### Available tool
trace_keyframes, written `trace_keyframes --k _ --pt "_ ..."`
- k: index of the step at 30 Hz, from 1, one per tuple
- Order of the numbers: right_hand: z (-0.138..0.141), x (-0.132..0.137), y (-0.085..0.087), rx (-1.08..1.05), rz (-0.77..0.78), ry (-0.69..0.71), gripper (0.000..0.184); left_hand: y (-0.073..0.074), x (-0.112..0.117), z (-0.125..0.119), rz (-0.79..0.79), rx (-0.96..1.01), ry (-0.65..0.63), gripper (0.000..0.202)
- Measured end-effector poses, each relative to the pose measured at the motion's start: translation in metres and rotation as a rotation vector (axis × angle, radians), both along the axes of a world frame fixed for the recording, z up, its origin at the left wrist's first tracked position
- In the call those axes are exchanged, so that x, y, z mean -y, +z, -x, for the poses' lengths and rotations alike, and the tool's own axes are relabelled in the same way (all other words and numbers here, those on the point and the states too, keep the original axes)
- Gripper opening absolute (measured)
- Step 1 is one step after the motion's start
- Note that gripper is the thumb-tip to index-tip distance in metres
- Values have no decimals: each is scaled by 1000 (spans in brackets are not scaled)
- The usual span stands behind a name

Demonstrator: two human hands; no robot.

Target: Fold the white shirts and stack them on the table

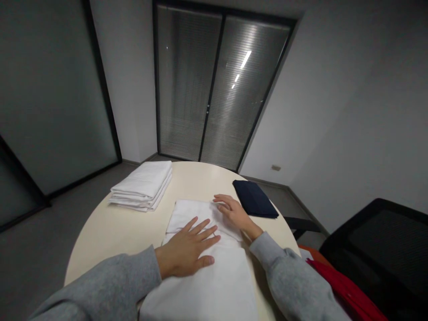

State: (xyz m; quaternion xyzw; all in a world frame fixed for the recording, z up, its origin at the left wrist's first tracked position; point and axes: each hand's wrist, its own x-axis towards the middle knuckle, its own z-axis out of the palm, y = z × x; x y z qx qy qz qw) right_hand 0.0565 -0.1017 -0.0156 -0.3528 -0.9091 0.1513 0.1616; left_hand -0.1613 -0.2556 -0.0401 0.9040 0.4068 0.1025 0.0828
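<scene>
In the head view, a white cloth is lying on the desk between a white stack and a dark-blue folded cloth, its far end doubled over. The left hand is pressing flat on it with fingers spread, while the right hand is resting at the far end, fingers loosely bent and parted. The person seems to be smoothing a fold, and the next move is probably calling for lined-up edges before another fold.
</scene>
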Motion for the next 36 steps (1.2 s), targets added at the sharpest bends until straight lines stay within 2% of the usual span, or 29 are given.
trace_keyframes --k 4,6,9,12,14,17,19,22,25,28,31,34,36 --pt "22 -31 13 186 70 12 63 2 0 1 7 4 -2 64" --pt "33 -41 17 299 121 45 66 2 -1 1 9 5 -1 63" --pt "46 -48 27 433 176 71 61 3 -5 2 13 -3 -2 63" --pt "55 -47 43 536 182 88 47 15 -4 4 10 -17 -9 62" --pt "58 -41 53 566 123 83 39 28 7 6 9 -19 26 64" --pt "57 -26 63 573 -23 32 33 40 40 8 25 27 119 72" --pt "53 -12 68 571 -119 -15 29 37 64 9 64 57 155 76" --pt "48 16 77 556 -246 -66 24 22 88 11 119 51 215 76" --pt "43 57 87 527 -355 -79 21 10 93 13 98 47 257 78" --pt "35 108 89 485 -468 -54 17 10 91 14 72 45 253 76" --pt "21 157 73 398 -585 8 12 14 93 13 60 71 271 73" --pt "7 195 41 275 -650 81 6 18 97 7 144 101 322 70" --pt "0 212 17 207 -689 104 8 19 99 3 208 106 331 65"
